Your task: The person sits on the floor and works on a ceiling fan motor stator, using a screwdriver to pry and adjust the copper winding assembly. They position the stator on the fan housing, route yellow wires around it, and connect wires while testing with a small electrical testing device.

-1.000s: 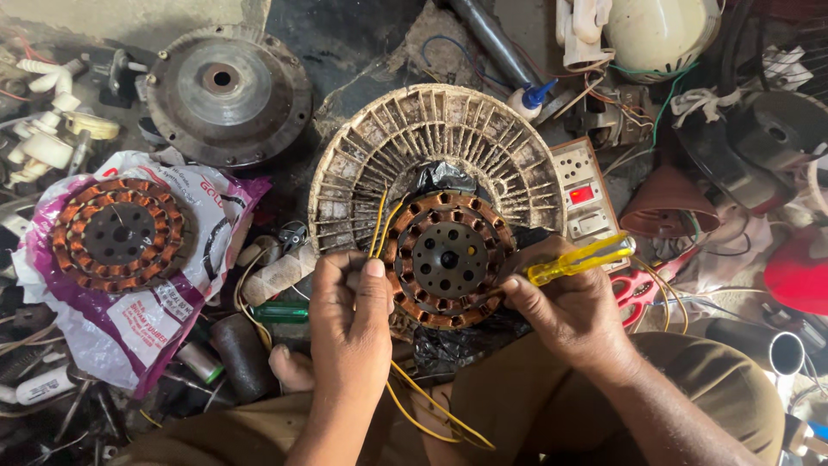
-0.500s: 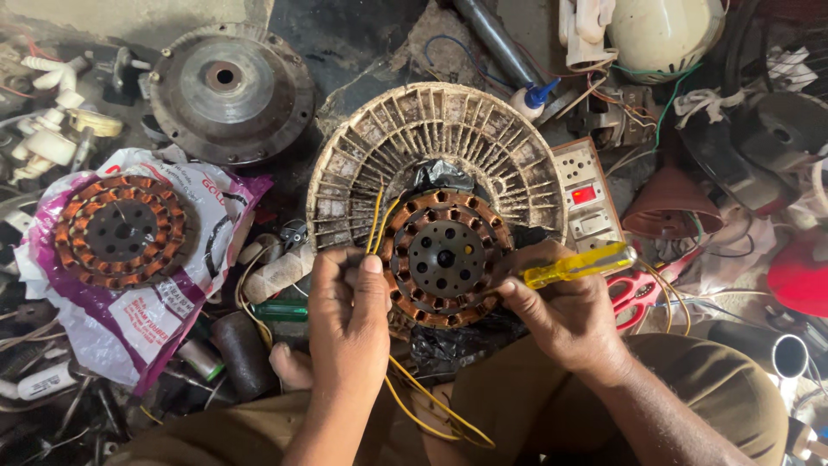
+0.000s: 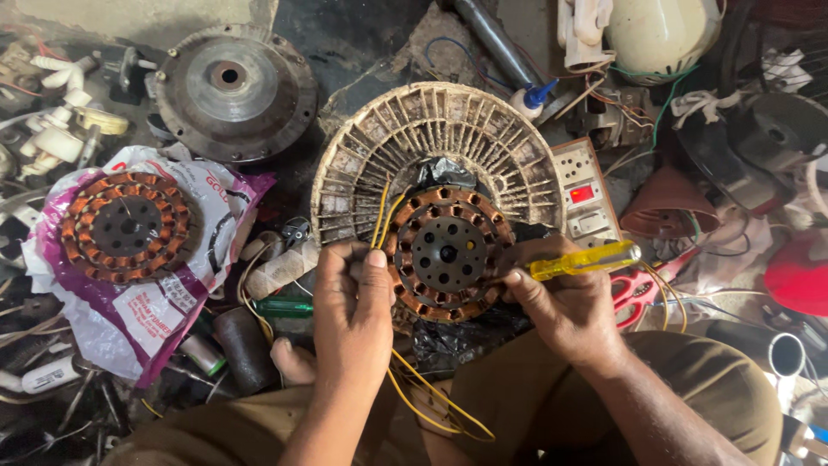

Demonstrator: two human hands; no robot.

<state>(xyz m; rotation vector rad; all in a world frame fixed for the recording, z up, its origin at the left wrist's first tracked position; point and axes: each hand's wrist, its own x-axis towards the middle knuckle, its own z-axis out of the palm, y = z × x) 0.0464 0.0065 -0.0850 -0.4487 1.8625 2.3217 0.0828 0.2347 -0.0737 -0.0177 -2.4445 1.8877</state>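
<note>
Head view, looking straight down: nearest the camera are the person's knees in brown trousers (image 3: 552,406), with thin yellow wires (image 3: 431,401) looping across them. Above the knees, the left hand (image 3: 352,315) has its fingers curled together against the left rim of a round copper-wound motor stator with a dark perforated metal core (image 3: 447,253), thumb laid along the edge where the yellow wires climb to the windings. The right hand (image 3: 565,306) is clamped around a screwdriver with a translucent yellow handle (image 3: 585,259); the handle sticks out to the right, and the shaft, mostly hidden by the fingers, points in at the stator's right edge. The stator lies between both hands, on black plastic sheet, inside a dusty cream-coloured ribbed round fan housing (image 3: 435,147) on the floor.

Just left of the left hand lie a green-handled tool (image 3: 285,306) and a dark cylinder (image 3: 241,345). Further left, a second copper-wound stator (image 3: 128,227) rests on a white and purple plastic bag (image 3: 112,311). Right of the right hand are red-handled scissors (image 3: 638,285), and beside the housing a cream switchboard with a red switch (image 3: 585,198).

Farthest away, a grey round metal motor cover (image 3: 228,91) sits at upper left, a small bottle with a blue cap (image 3: 530,97) above the housing, and a cream rounded fan body (image 3: 660,39) at upper right.
</note>
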